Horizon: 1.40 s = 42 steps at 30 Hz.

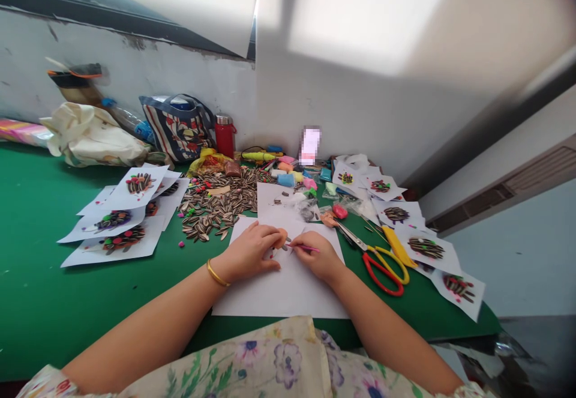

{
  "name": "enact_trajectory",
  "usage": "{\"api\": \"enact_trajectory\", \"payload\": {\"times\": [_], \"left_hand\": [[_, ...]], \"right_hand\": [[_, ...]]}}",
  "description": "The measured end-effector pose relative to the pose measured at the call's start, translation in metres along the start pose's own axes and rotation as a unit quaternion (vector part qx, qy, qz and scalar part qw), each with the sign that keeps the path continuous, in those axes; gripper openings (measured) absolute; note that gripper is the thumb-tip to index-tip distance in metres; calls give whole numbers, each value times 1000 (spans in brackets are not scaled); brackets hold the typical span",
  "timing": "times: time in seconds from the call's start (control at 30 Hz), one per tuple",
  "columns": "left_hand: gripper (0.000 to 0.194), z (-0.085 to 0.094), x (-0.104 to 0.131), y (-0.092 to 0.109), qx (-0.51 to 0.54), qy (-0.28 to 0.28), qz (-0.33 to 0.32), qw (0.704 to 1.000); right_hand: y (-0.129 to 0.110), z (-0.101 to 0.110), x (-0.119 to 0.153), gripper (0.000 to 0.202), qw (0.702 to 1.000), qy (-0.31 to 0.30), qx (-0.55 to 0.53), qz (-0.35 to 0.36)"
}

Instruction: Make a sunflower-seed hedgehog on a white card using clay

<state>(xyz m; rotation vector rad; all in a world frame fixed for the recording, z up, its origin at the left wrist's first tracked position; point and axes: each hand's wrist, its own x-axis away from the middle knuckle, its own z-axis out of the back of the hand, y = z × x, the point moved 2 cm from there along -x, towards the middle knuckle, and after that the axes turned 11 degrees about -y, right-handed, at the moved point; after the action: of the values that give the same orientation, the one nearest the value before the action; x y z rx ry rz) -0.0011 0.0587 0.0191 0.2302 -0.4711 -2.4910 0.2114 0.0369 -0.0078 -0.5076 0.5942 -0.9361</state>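
Observation:
On a white sheet (252,296) in front of me lies a small orange piece of modelling clay (281,239), with a dark seed beside it. My left hand (252,251) rests on the sheet, fingers stretched out toward the clay, thumb apart from them. Pinched in my right hand (317,260) is a thin pink pen-like tool (308,247), its tip at the seed beside the clay. Loose sunflower seeds (225,200) are heaped beyond my left hand. Scissors (382,266) with red and yellow handles lie to the right of my right hand.
Sheets with seed-and-clay figures lie in a left stack (121,230) and along the right edge (427,245). At the back stand a patterned bag (177,128), a red flask (224,137) and a phone (309,146). Coloured clay packets (285,180) lie before the phone.

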Motion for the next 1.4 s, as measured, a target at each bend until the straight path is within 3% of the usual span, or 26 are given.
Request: {"api": "enact_trajectory", "payload": {"times": [0.4,0.83,1.4], "left_hand": [[45,-2,0,-3,-30,-21,-55,998],[55,-2,-1,-2,-35,-28,-52,998],[46,-6,0,-2,-59,-40,-51,996]], "right_hand": [[1,1,1,17,1000,-7,2,-16],[2,0,0,18,1000,-16,4,-20],[2,0,0,18,1000,-17,-2,-11]]}}
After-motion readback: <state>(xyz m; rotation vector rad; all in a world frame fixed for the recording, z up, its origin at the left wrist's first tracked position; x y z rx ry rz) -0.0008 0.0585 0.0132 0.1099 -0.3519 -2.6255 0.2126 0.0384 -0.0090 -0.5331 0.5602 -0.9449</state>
